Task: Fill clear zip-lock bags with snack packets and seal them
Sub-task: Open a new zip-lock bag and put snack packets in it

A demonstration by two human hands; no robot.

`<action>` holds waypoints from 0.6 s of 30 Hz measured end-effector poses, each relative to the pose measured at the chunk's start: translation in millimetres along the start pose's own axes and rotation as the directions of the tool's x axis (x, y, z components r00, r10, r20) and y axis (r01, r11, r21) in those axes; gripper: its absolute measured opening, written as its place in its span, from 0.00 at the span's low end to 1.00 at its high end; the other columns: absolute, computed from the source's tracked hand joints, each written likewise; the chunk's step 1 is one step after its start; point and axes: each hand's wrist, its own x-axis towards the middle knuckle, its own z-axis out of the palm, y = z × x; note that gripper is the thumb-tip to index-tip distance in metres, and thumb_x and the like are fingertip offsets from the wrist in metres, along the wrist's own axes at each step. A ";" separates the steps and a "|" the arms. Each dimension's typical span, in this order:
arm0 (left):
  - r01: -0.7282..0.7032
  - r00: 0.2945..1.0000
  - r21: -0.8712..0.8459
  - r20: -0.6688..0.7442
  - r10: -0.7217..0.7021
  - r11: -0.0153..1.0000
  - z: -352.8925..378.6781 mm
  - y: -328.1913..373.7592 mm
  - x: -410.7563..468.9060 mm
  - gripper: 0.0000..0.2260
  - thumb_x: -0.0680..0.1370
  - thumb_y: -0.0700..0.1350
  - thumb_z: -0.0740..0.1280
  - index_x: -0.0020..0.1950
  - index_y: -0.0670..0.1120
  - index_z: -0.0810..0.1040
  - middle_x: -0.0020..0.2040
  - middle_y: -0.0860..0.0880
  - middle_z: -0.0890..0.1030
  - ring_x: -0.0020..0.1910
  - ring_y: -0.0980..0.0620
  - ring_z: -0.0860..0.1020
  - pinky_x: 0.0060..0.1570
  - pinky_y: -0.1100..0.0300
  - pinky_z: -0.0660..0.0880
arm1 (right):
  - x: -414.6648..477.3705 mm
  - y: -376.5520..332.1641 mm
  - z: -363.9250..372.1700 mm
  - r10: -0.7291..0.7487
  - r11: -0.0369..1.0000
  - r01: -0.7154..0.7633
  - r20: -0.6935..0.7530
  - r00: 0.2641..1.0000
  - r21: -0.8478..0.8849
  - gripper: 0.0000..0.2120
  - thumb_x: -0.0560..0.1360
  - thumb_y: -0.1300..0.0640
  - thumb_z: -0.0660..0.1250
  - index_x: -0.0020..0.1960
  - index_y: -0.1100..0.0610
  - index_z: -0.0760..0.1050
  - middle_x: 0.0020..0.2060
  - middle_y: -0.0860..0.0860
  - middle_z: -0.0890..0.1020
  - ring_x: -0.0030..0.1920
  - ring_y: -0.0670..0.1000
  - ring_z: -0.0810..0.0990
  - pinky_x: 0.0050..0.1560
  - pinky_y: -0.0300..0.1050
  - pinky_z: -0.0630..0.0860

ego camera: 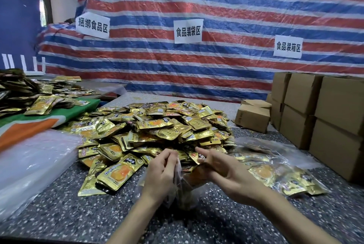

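Partly hidden: the clear zip-lock bag (187, 194) sits low centre, btw the two hands. Its film is so see-through and blurred that its edges are hard to trace. Dark and orange contents show inside but can't be read. Left hand (162, 172) has its fingers curled, pinching the bag's upper rim on the left side. Right hand (222, 170) is just beside it on the right. Its index finger is stretched fwd toward the pile and the other fingers are bent near a gold packet at the bag's mouth; can't tell whether it actually grips packet or bag. Both forearms run off the bottom edge. Just beyond the fingertips is the heap of gold snack packets (157, 125) on the speckled tabletop (69, 214). Filled bags (285, 176) lie right of the right hand, blurred. Stack of empty clear bags (33, 161) at left, cut off by the frame edge. Cardboard boxes (325, 109) far right, also cut off.
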 end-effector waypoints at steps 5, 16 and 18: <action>-0.004 0.999 0.204 0.032 -0.002 0.979 -10.2 8.1 10.0 0.15 0.82 0.51 0.62 0.38 0.47 0.77 0.30 0.49 0.75 0.29 0.56 0.69 0.32 0.52 0.65 | 1.1 -2.8 6.3 -0.118 0.993 0.118 -0.025 0.993 -0.006 0.09 0.80 0.55 0.63 0.49 0.40 0.76 0.69 0.47 0.76 0.70 0.49 0.74 0.68 0.57 0.75; -0.068 0.953 0.505 0.288 -0.094 0.860 -26.3 48.2 19.0 0.14 0.82 0.50 0.62 0.36 0.51 0.75 0.30 0.54 0.75 0.29 0.57 0.69 0.34 0.52 0.69 | -4.0 19.7 41.7 -0.335 0.884 0.311 -0.007 0.942 -0.348 0.09 0.78 0.50 0.69 0.54 0.54 0.78 0.79 0.48 0.58 0.79 0.49 0.59 0.73 0.52 0.67; -0.073 0.931 0.503 0.345 -0.123 0.861 -32.0 49.8 16.0 0.13 0.82 0.50 0.62 0.38 0.51 0.76 0.31 0.55 0.75 0.30 0.58 0.70 0.34 0.55 0.69 | -1.6 18.1 40.8 -0.223 0.934 0.228 0.049 0.974 -0.276 0.09 0.75 0.52 0.73 0.53 0.50 0.76 0.80 0.44 0.51 0.80 0.43 0.51 0.77 0.44 0.60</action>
